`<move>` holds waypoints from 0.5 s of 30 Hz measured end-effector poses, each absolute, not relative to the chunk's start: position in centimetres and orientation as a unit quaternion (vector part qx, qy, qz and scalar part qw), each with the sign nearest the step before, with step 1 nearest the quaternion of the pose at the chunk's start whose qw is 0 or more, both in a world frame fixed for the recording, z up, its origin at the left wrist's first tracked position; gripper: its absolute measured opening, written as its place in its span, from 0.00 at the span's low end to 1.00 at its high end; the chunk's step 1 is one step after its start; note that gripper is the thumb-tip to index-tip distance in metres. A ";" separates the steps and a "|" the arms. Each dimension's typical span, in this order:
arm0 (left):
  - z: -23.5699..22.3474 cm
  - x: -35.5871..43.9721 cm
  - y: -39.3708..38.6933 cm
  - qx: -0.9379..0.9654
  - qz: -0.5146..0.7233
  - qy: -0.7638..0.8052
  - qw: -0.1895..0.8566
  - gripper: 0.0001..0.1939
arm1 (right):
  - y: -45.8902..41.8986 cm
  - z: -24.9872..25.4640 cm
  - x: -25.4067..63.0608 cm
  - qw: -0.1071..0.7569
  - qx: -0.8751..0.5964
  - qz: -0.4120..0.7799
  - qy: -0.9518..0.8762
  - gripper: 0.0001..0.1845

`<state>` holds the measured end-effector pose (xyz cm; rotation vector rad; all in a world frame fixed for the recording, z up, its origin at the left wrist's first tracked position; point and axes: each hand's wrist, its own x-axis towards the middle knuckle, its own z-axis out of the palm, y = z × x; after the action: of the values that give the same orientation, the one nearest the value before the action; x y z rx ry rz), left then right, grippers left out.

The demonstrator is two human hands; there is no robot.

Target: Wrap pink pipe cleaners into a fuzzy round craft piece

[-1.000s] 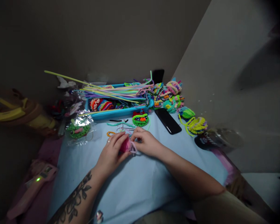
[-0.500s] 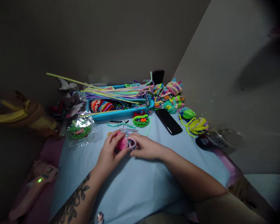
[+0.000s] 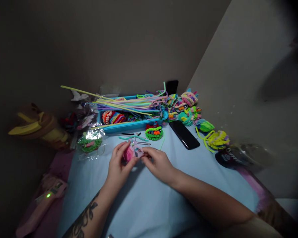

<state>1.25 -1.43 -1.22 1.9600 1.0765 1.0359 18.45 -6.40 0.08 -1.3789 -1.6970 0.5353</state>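
Observation:
My left hand (image 3: 120, 161) is closed round a pink pipe-cleaner craft piece (image 3: 129, 153), thumb below and fingers behind. A pale lilac loop stands out on the piece's right side. My right hand (image 3: 158, 162) pinches the edge of that loop between thumb and fingertips. Just beyond the hands lie a teal pipe cleaner (image 3: 131, 137), a thin metal tool (image 3: 144, 143) and a short black strip (image 3: 127, 134). A green, red-topped pipe-cleaner figure (image 3: 154, 133) sits behind them.
A blue tray (image 3: 129, 126) heaped with pipe cleaners stands at the back. Right of it are a black phone (image 3: 185, 135), several colourful figures (image 3: 188, 99) and a cup on its side (image 3: 234, 156). A bagged green figure (image 3: 90, 142) and a pink device (image 3: 46, 201) lie left.
The right hand has drawn back slightly from wrapping the pink piece to pinching its lilac loop. The piece has turned a little in the left hand. The whole view has shifted slightly.

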 end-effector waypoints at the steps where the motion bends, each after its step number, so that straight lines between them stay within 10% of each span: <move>1: -1.2 1.3 -1.5 0.740 0.404 0.420 0.336 0.23 | -6.5 0.0 18.3 0.430 -0.548 0.193 -0.691 0.10; 15: -0.3 1.5 -1.4 0.556 0.500 0.471 0.468 0.28 | -7.9 1.2 17.7 0.414 -0.342 0.031 -0.843 0.10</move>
<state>1.48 -1.38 -0.35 1.3635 1.1556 1.2255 17.70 -7.91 1.25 -0.8583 -2.1192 0.0776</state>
